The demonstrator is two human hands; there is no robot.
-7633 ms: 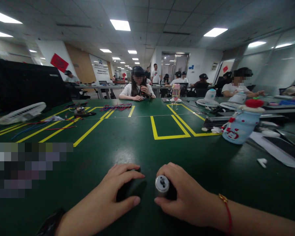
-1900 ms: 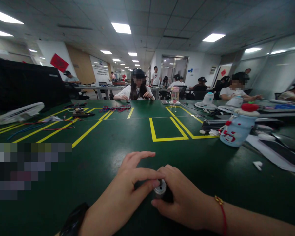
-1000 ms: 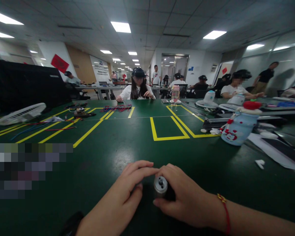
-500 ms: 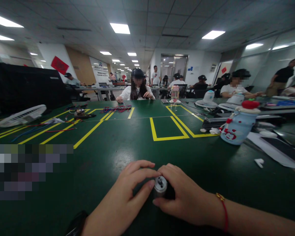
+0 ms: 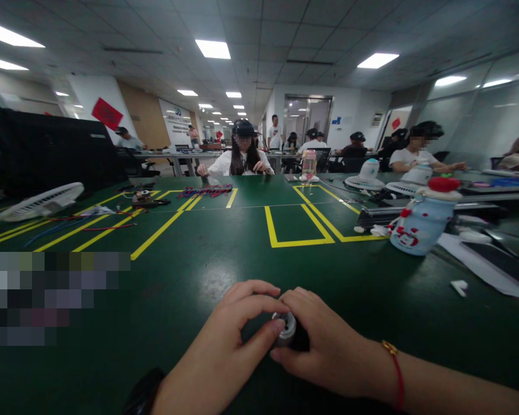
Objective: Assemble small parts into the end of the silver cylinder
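Observation:
A small silver cylinder, which looks like a small motor with dark holes in its end face, stands near the table's front edge. My right hand is closed around its side, thumb in front and fingers behind. My left hand reaches in from the left, with thumb and forefinger bent together over the top face at its centre. The thumb partly covers that face, so the contact at the middle post is hidden. The lower part of the cylinder sits in shadow behind my right hand.
On the green table, yellow tape marks out boxes. A blue bottle and a white earphone lie to the right. Wires, a white fan and a co-worker are farther off.
My left thumb and forefinger have shifted right onto the top of the motor, now covering its middle post. My right hand keeps its hold.

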